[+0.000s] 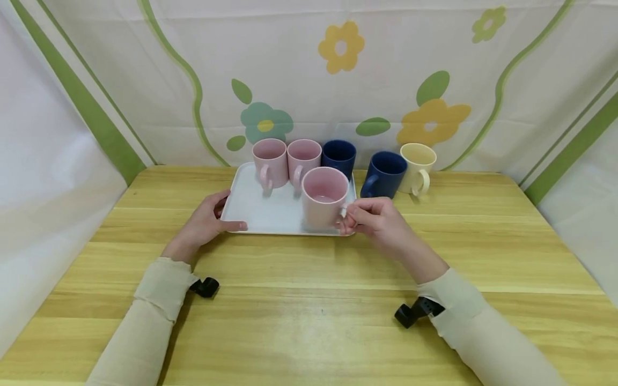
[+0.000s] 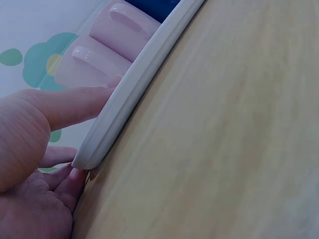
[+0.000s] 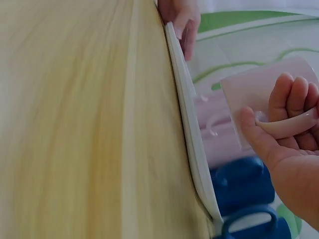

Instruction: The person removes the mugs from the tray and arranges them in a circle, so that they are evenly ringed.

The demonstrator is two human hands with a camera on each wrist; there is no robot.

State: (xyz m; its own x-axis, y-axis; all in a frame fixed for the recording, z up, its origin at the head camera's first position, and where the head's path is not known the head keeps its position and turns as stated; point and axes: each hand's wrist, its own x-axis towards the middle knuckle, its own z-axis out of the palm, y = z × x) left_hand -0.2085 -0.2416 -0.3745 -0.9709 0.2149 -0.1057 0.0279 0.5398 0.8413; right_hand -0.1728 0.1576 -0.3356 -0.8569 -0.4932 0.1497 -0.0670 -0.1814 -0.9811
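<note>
My right hand [image 1: 381, 220] holds a pink mug [image 1: 319, 213] by its handle [image 3: 289, 125], over the front right part of a white tray [image 1: 260, 212]. In the right wrist view this mug appears raised off the tray, its opening upward. At the tray's left front corner, my left hand [image 1: 203, 221] grips the rim, with the thumb [image 2: 79, 107] on top and the other fingers around the outer edge. Along the back of the tray stand two pink mugs, one [image 1: 270, 163] at the left and one [image 1: 304, 155] beside it, then a dark blue mug [image 1: 339, 155].
Right of the tray, a second dark blue mug [image 1: 384, 174] and a cream mug [image 1: 416, 163] stand on the wooden table [image 1: 299, 311]. A white curtain with printed flowers [image 1: 289, 59] hangs behind the mugs.
</note>
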